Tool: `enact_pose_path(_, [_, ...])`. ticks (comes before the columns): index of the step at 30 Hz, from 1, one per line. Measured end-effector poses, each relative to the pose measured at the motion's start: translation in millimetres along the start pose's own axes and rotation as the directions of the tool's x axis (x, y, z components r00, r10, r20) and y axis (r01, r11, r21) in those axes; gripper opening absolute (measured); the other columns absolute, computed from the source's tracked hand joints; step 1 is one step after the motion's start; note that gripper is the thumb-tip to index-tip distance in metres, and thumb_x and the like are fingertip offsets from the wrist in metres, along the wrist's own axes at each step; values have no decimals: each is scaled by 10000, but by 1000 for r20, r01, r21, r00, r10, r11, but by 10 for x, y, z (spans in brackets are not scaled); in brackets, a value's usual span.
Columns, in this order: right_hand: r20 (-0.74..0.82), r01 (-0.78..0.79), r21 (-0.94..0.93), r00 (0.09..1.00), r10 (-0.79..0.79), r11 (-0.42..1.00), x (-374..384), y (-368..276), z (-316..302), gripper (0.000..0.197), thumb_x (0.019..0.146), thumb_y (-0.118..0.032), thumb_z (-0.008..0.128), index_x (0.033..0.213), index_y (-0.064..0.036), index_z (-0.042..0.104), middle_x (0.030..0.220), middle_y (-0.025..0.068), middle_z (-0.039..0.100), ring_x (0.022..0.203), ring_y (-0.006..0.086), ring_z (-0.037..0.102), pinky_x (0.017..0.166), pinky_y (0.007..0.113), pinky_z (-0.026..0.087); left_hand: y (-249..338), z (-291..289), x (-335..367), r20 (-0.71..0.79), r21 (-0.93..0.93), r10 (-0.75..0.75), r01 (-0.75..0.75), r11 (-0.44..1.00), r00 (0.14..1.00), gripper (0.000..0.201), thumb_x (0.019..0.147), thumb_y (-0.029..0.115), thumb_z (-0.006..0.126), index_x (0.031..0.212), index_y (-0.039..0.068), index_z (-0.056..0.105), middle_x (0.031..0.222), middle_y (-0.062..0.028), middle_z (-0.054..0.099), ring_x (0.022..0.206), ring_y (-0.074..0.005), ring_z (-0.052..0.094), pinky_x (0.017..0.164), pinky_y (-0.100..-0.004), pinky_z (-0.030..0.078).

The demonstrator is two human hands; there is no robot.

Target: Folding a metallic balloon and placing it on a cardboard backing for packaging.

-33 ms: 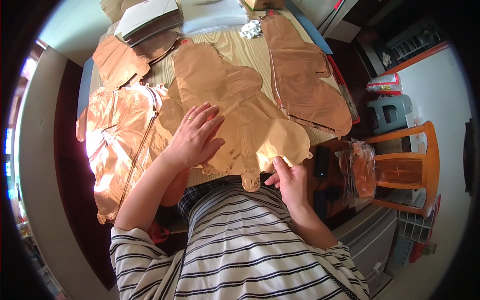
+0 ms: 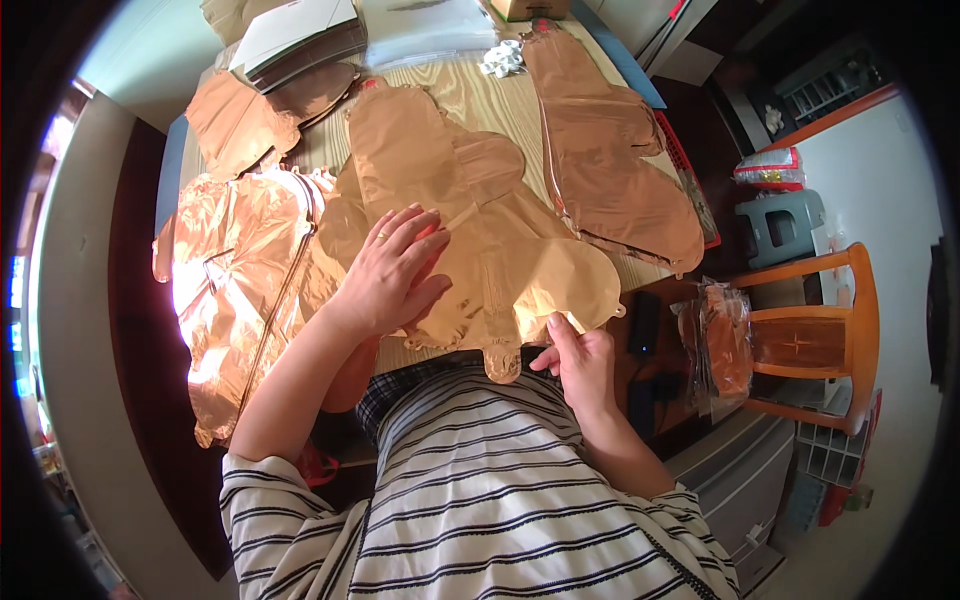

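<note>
A flat, uninflated copper-coloured foil balloon (image 2: 410,140) with rounded lobes is spread over the middle of the table, its near edge reaching my waist. My left hand (image 2: 392,268) lies on it left of centre, fingers stretched out and palm down, with a ring on one finger. At the balloon's near right lobe, my right hand (image 2: 580,362) pinches the edge, thumb on top and fingers partly hidden below. A short tab of foil hangs over the table edge between my hands. To the left lies a crumpled, shiny foil balloon (image 2: 240,260), partly beside my left forearm.
Another folded foil balloon (image 2: 610,150) lies on the right of the wooden table (image 2: 465,85). Farther back are a stack of flat sheets (image 2: 300,40), clear plastic bags (image 2: 425,30) and a white bundle (image 2: 502,58). A wooden chair (image 2: 855,330) with bagged foil pieces (image 2: 722,340) stands right.
</note>
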State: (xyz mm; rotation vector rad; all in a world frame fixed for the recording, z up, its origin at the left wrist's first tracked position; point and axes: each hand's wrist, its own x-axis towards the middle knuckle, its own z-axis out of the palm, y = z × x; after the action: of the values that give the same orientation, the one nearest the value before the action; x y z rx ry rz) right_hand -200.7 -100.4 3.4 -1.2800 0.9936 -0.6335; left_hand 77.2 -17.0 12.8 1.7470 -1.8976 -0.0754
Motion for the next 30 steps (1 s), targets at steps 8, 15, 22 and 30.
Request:
enact_pose_path(8, [-28, -47, -24, 999, 46, 999, -2, -149, 12, 241, 983, -178, 662, 934, 55, 700, 654, 20, 619, 510, 110, 622, 438, 240, 443, -27, 187, 122, -37, -105, 140, -143, 984, 989, 408, 803, 149, 766, 1184, 52, 659, 1252, -169, 603, 1215, -375, 571, 1029, -474, 470])
enact_pose_path(15, [205, 611, -654, 710, -674, 446, 2, -118, 128, 56, 871, -41, 698, 920, -14, 692, 749, 130, 671, 628, 304, 658, 597, 397, 517, 68, 192, 163, -1, 27, 168, -168, 985, 986, 412, 838, 182, 727, 1218, 53, 633, 1305, -141, 586, 1250, -352, 545, 1070, -478, 439])
enact_pose_path(22, [520, 790, -581, 547, -656, 198, 30, -127, 279, 260, 763, -93, 728, 1003, -33, 647, 1169, 155, 654, 1086, 311, 639, 957, 470, 483, 88, 134, 170, 90, -29, 69, -67, 997, 994, 681, 717, 309, 758, 1321, 47, 584, 1435, -138, 506, 1324, -353, 479, 1145, -493, 367])
enact_pose_path(30, [701, 881, -351, 472, -534, 318, 227, -214, 179, 177, 812, -85, 722, 975, -44, 667, 1153, 117, 699, 1117, 281, 664, 1067, 517, 442, -177, 266, 91, 150, 192, 252, -278, 941, 956, 923, 694, 459, 704, 1475, 36, 452, 1518, -151, 439, 1393, -338, 411, 1185, -503, 301])
